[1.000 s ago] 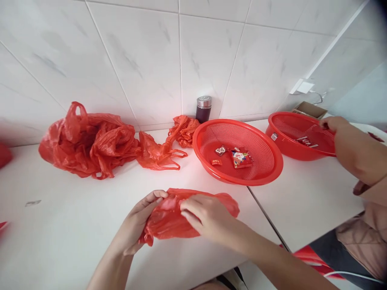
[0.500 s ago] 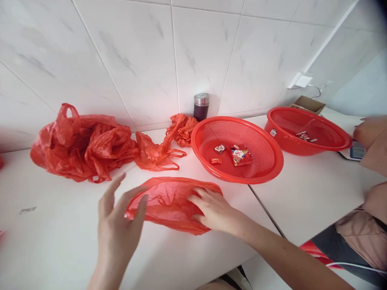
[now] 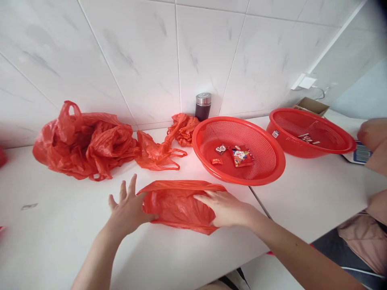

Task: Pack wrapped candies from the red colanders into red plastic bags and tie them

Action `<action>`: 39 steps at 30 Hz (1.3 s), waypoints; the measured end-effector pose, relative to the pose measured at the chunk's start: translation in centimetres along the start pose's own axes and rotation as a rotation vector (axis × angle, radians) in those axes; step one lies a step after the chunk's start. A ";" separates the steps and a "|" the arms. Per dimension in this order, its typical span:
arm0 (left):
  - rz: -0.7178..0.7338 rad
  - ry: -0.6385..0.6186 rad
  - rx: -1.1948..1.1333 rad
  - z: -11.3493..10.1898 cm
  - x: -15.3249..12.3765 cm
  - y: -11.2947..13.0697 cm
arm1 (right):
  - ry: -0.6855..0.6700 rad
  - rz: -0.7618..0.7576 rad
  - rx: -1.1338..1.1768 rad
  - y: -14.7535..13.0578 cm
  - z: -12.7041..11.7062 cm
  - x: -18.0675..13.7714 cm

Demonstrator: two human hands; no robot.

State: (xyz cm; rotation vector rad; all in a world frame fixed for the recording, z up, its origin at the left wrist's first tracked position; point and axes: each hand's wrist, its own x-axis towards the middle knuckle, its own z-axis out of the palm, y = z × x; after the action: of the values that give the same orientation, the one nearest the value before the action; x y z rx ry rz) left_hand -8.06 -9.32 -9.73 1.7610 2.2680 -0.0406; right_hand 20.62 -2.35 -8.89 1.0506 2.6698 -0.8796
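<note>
A red plastic bag [image 3: 181,207] lies on the white table in front of me with its mouth spread wide. At its left end is my left hand [image 3: 128,211], fingers splayed, the index finger and thumb reaching just inside the opening. From the other side my right hand [image 3: 229,209] reaches in, its fingers stretched apart against the inner plastic. Neither hand is closed round anything. Beyond the bag stands a red mesh basket [image 3: 208,125] holding a few small snack packets [image 3: 242,157].
A heap of crumpled red bags [image 3: 81,145] lies at the back left, with loose bags [image 3: 157,151] beside it. A dark flask [image 3: 202,106] stands by the wall. Further right are a second red basket [image 3: 290,141], a cardboard box [image 3: 311,106], a scale [image 3: 361,153] and another person's arm [image 3: 376,137].
My left hand has moved to the bag's left end, with its thumb and index finger now inside the mouth. The opening has been pulled into a longer shape. My right hand stays in the bag.
</note>
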 end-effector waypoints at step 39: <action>0.162 -0.359 -1.271 -0.2 2.1 2.8 | 0.449 0.040 -0.145 3.6 -14.5 5.7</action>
State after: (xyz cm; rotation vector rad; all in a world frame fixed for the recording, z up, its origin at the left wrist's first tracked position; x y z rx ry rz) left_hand -5.90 -6.53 -9.65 1.0572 1.2917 0.8345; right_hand 19.88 11.33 -0.60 1.3987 2.9933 -0.4745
